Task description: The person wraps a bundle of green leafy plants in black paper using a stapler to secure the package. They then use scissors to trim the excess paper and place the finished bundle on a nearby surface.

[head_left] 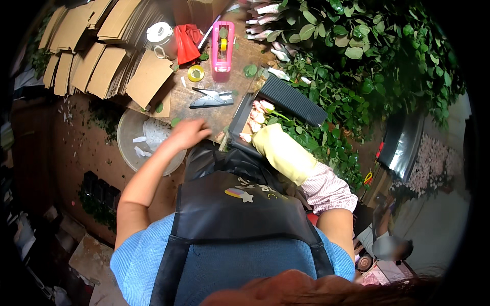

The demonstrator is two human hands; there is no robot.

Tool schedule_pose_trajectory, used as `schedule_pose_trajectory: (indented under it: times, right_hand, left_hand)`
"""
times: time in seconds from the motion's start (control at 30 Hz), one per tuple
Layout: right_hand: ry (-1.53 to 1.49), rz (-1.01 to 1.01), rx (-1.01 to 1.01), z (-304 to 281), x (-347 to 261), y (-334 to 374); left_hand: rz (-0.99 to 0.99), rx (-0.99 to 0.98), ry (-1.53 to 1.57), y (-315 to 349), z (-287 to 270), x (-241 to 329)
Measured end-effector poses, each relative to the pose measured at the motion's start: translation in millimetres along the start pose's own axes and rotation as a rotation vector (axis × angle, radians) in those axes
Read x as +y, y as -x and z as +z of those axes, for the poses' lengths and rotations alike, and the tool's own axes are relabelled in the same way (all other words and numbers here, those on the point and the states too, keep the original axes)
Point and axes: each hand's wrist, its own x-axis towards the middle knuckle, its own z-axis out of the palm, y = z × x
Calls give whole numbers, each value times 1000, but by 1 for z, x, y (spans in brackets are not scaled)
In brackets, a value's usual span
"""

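My bare left hand is at the near edge of the wooden table, fingers loosely stretched and apart, with nothing seen in them. To its right, my right hand wears a pale yellow glove and rests over the near side of a black tray. Several pale pink roses lie in the tray, their heads against the glove and a green stem running off to the right. The gloved fingertips are hidden, so their grip does not show. Beyond the left hand lies a black and silver stapler.
A pink tape dispenser, a yellow tape roll, a red cloth or bag and a white lidded cup stand farther back. Cardboard sheets are stacked at left, above a bin. Leafy stems fill the right; a ribbed black panel borders the tray.
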Motion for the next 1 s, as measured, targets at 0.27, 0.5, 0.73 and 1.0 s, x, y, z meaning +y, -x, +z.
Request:
schedule_pose_trajectory:
  times: [0.27, 0.5, 0.73, 1.0]
  right_hand:
    - [-568, 241, 216, 7, 9, 27]
    - [-435, 120, 792, 55, 27, 34]
    - [-191, 25, 950, 76, 26, -21]
    - [-210, 90, 857, 65, 21, -18]
  left_hand:
    - [428, -66, 290, -88, 41, 63]
    - [432, -140, 189, -88, 35, 67]
    - [439, -141, 183, -92, 36, 64]
    - [414, -126, 299, -110, 24, 77]
